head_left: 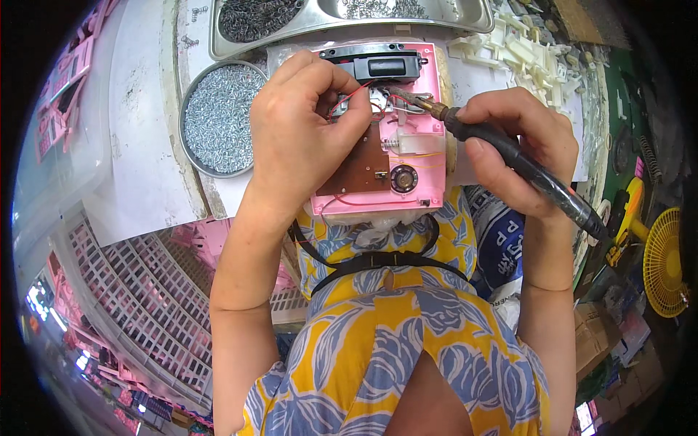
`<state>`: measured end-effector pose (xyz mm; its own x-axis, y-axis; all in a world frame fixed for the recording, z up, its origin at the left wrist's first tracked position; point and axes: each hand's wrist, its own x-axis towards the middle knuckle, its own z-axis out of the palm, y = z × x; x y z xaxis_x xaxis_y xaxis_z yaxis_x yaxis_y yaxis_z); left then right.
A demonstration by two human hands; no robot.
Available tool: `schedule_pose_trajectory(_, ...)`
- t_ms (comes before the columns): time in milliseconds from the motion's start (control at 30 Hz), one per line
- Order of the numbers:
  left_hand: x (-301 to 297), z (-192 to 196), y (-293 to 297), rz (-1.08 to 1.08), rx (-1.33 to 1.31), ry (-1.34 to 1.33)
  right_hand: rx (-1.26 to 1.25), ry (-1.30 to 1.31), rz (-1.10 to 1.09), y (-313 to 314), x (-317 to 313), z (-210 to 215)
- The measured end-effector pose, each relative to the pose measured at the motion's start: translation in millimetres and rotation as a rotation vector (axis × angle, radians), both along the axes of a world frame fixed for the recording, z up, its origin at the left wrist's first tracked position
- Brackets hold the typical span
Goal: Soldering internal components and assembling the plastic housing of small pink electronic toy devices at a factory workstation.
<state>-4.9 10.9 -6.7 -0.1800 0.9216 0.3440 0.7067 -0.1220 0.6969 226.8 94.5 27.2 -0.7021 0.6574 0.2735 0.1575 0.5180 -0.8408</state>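
A pink plastic housing (pixel 429 196) lies open in front of me, with a brown circuit board (pixel 360 163), a small round speaker (pixel 404 178) and a black module (pixel 385 67) in it. My right hand (pixel 527 142) grips the black handle of a soldering iron (pixel 509 149). The iron's tip points left, over the wires near the housing's upper middle. Pinched between thumb and fingers of my left hand (pixel 309 120) is a thin red wire (pixel 355 93). Part of the circuit board is hidden under that hand.
Left of the housing stands a round tin (pixel 183 120) full of small screws. A metal tray (pixel 320 27) with springs is behind. White plastic parts (pixel 520 47) are heaped at the far right. A yellow fan (pixel 663 261) stands at the right, a grey plastic basket (pixel 138 291) at the lower left.
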Motion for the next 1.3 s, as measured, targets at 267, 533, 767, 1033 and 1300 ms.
schedule_pose_trajectory(267,0.3,0.4,0.3,-0.001,0.004,-0.010,0.026,0.018,0.015,0.9,-4.4,0.3)
schedule_pose_trajectory(533,0.0,0.1,0.6,-0.006,0.006,-0.012,-0.032,-0.170,0.053,1.0,1.0,12.9)
schedule_pose_trajectory(767,-0.1,-0.2,0.6,-0.006,0.010,-0.009,-0.027,-0.151,0.047,0.6,-2.1,12.9)
schedule_pose_trajectory(1033,0.2,-1.3,0.3,0.003,0.013,-0.005,0.009,0.003,-0.014,1.5,-4.8,0.4)
schedule_pose_trajectory(1300,0.8,-1.7,1.0,0.004,0.026,-0.001,-0.057,-0.038,-0.068,-2.9,-2.4,2.1)
